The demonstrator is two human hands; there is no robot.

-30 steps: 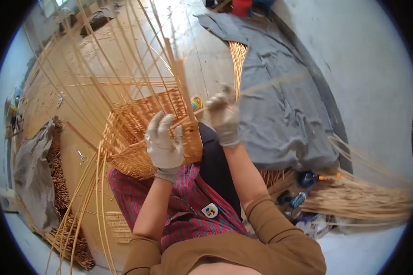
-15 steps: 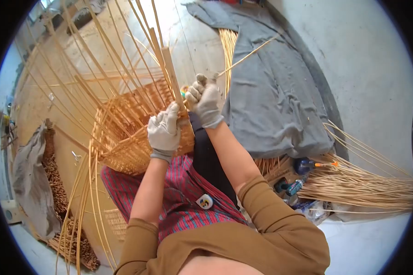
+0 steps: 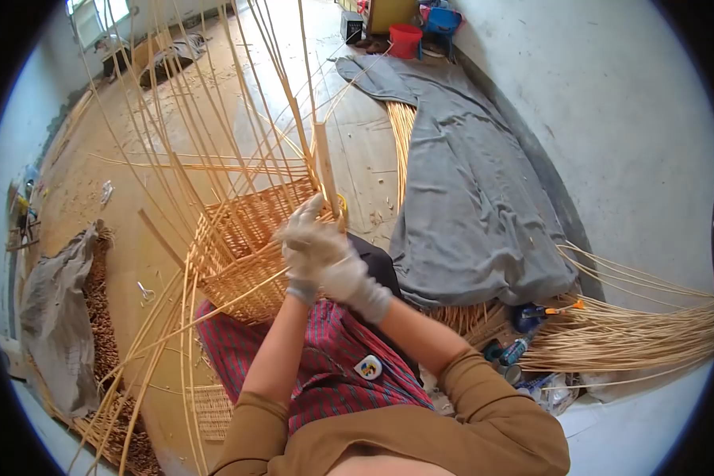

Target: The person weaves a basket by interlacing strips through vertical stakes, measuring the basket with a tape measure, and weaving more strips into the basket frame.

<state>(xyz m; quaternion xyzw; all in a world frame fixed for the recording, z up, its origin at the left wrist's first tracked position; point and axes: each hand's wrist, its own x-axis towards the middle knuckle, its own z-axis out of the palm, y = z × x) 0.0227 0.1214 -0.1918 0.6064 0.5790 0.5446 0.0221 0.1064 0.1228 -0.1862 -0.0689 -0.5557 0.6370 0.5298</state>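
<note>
A half-woven wicker basket [image 3: 254, 293] rests tilted against my lap, its long upright stakes [image 3: 238, 103] fanning upward. At its near right corner, below a flat wooden stake [image 3: 325, 163], my left hand [image 3: 300, 226] in a pale work glove grips the woven edge, partly covered. My right hand [image 3: 339, 266], gloved too, crosses in front of the left with its fingers blurred and curled toward it. A pale willow rod [image 3: 242, 300] runs from between the hands across the basket front to the lower left; the exact grip on it is hidden.
To the right, a grey cloth [image 3: 476, 190] covers a bundle of rods. More loose rods [image 3: 627, 329] lie beside bottles and tools [image 3: 516, 349]. Small scissors [image 3: 146, 292] lie on the floor at left, near a cloth-covered stack [image 3: 59, 317]. A red bucket [image 3: 405, 41] stands behind.
My right hand has swung left and down, over my left hand. The rod that pointed to the upper right now trails to the lower left. The view has tilted upward.
</note>
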